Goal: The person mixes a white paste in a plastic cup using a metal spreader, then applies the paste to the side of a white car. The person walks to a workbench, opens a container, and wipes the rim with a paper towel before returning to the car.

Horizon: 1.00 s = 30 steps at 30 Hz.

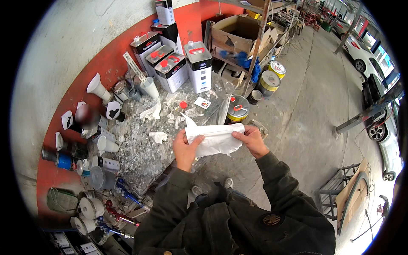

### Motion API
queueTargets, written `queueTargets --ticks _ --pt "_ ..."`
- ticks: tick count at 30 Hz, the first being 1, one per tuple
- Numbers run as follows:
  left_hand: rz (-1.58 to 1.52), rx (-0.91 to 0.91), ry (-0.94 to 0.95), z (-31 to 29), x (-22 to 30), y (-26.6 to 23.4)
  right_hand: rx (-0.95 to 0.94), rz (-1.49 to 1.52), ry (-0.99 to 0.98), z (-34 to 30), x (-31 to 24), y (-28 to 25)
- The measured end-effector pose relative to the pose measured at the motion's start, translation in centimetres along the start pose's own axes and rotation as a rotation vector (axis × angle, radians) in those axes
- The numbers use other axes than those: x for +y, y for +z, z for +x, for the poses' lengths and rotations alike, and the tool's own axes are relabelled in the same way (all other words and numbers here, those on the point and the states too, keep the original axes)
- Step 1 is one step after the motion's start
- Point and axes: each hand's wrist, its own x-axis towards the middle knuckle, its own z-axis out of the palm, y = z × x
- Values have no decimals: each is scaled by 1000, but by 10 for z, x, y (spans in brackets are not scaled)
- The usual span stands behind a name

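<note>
A white sheet (216, 140), paper or thin cloth, stretches between my two hands, its upper edge folded and one corner sticking up at the left. My left hand (187, 148) pinches its left end, thumb on top. At the right end my right hand (251, 140) grips it the same way. The sheet is in the air, just off the right edge of the paint-spattered workbench (140, 127). On that bench lie crumpled white wipes (151, 112), a red cap (183, 104) and a small printed card (202, 103).
Metal solvent cans (198, 70) and a mixing cup (149, 88) with sticks stand at the bench's back. More cups and tins line its left side, with spray guns (123, 214) at the lower left. Paint drums (270, 83) stand beside a shelf; parked cars (357, 55) are far right.
</note>
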Motion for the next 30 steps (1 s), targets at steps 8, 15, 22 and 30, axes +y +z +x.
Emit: queueTargets --ticks 8,15,22,30 --pt "39 -35 225 -3 16 8 77 -68 -141 2 -1 -4" --pt "505 77 461 -4 37 12 111 -88 -197 4 2 -14" --pt "510 117 734 -1 54 15 303 -366 -160 4 -10 -22" --pt "589 -450 506 9 81 23 -75 -968 -730 -4 -61 27"
